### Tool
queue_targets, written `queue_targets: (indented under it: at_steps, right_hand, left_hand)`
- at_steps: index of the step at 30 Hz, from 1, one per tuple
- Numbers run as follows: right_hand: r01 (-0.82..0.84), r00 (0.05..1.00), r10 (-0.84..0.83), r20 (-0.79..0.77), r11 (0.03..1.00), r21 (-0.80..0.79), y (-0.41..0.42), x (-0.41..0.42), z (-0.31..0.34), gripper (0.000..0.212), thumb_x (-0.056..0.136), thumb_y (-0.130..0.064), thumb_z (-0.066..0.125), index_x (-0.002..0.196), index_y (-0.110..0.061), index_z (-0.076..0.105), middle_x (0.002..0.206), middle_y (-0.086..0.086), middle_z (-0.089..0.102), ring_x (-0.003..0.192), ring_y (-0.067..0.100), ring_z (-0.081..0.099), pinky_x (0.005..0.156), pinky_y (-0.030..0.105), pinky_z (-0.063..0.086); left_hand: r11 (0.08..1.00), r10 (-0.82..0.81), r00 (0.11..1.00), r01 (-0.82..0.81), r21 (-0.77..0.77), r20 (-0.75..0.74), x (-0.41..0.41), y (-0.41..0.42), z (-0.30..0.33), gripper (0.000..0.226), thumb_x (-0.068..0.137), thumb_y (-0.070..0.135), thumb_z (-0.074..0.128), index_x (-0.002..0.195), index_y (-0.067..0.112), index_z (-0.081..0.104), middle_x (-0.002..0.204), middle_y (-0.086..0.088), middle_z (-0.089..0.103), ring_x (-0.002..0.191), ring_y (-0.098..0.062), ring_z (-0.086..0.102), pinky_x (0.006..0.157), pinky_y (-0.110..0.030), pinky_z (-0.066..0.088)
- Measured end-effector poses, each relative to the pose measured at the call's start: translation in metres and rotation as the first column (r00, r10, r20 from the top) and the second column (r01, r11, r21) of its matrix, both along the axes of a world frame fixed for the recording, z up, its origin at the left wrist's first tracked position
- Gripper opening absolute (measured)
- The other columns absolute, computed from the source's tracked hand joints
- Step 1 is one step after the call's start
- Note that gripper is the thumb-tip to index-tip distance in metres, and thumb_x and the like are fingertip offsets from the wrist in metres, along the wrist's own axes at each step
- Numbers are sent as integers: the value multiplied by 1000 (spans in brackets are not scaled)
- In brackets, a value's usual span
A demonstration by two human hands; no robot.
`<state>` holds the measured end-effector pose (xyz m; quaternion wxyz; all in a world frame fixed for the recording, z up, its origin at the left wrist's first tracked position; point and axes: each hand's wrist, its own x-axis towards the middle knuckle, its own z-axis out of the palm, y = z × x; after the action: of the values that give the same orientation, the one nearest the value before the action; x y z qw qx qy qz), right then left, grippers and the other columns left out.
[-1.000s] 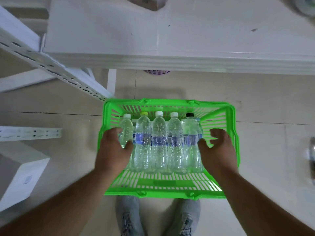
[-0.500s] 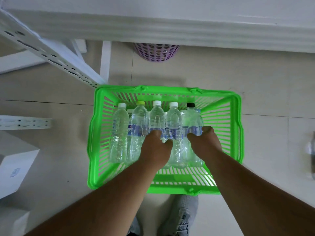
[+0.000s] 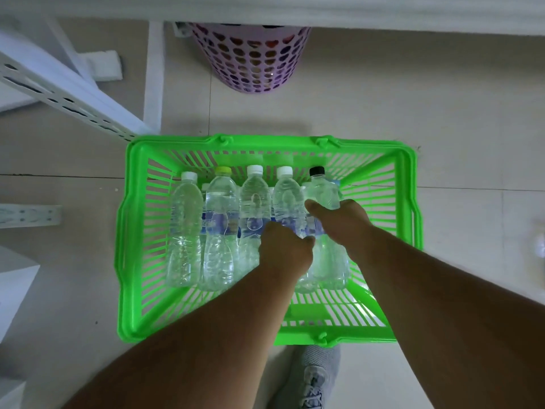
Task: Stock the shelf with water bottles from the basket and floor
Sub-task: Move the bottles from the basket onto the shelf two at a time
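A bright green slatted basket [image 3: 138, 240] sits on the tiled floor below me. Several clear water bottles lie side by side in it, caps pointing away. My left hand [image 3: 284, 253] is curled around the white-capped bottle [image 3: 287, 199], second from the right. My right hand [image 3: 339, 221] grips the black-capped bottle [image 3: 323, 191] at the right end of the row. Further left lie a white-capped bottle [image 3: 255, 202], a yellow-capped bottle [image 3: 221, 225] and another white-capped bottle [image 3: 182, 231]. The white shelf edge [image 3: 295, 13] runs across the top.
A purple perforated bin [image 3: 250, 54] stands under the shelf behind the basket. White perforated shelf rails [image 3: 67, 87] slant at the upper left. A white box [image 3: 14, 287] sits at the left. A blurred bottle [image 3: 539, 243] lies on the floor at the right edge. My grey shoe [image 3: 312, 379] is below the basket.
Both hands came in from the outer sides of the bottle row and closed on the two rightmost bottles. My view has dropped closer to the basket, bringing the purple bin into sight.
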<state>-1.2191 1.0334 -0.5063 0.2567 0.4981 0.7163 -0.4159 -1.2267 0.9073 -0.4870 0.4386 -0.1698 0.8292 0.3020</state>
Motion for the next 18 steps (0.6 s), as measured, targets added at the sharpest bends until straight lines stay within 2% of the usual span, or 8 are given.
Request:
queue_targets:
  at_steps: [3,5,6,8,11,13,15,18]
  right_hand:
    - [40,999,-40,-27,999,-17,9,6,5,53,66,-63,77,80,-13,70,61,0,63,51,16,58,47,24,42]
    - [87,996,-88,-33,996,-34,13,13,13,51,67,-63,77,73,-13,69,52,-2,60,48,17,60,50,33,55]
    - [139,989,-141,-34,988,-66,13,17,20,51,68,-62,76,73,-13,68,54,-2,60,52,18,62,56,37,60]
    - [226,972,-232,-32,964,-139,11,25,38,52,70,-61,76,80,-11,68,70,2,64,66,20,67,61,39,63]
    - [243,957,-274,-98,937,-250,2,36,81,50,69,-60,77,77,-12,68,73,4,60,66,20,64,54,31,61]
    - [197,956,-253,-148,929,-314,-5,38,121,58,58,-65,76,77,-11,69,70,4,57,64,19,60,58,34,60]
    - [127,956,-205,-209,933,-336,-10,35,170,69,50,-68,74,87,-9,70,74,6,60,66,18,60,70,44,60]
    - [32,942,-127,-310,955,-294,-18,27,262,62,54,-64,76,89,-13,65,77,1,65,74,21,66,77,49,57]
  left_hand:
    - [997,68,995,-66,27,-67,14,-2,-3,65,73,36,83,119,9,46,117,-5,57,103,-25,61,83,-31,50]
    - [987,132,990,-127,98,-54,18,-6,3,51,71,30,83,107,19,49,101,8,55,83,-14,59,68,-22,43]
    - [975,173,984,-167,147,-30,18,-8,9,42,70,25,82,97,24,49,92,10,56,73,-8,56,61,-20,42]
    - [950,206,978,-209,230,36,16,-18,26,34,69,17,80,90,25,54,81,7,59,63,-6,55,53,-21,41]
    - [922,162,977,-201,331,141,10,-43,67,25,72,13,80,87,22,62,64,13,66,52,1,58,45,-15,40]
    - [904,138,972,-203,377,192,6,-59,106,30,70,15,81,95,23,66,77,11,73,64,-2,66,53,-16,44]
    - [893,145,967,-218,393,208,3,-73,152,51,60,22,83,107,26,64,92,7,73,82,-7,70,67,-25,52]
    - [867,159,969,-228,443,187,-1,-90,238,77,53,25,83,125,21,54,103,3,72,92,-8,70,84,-29,55]
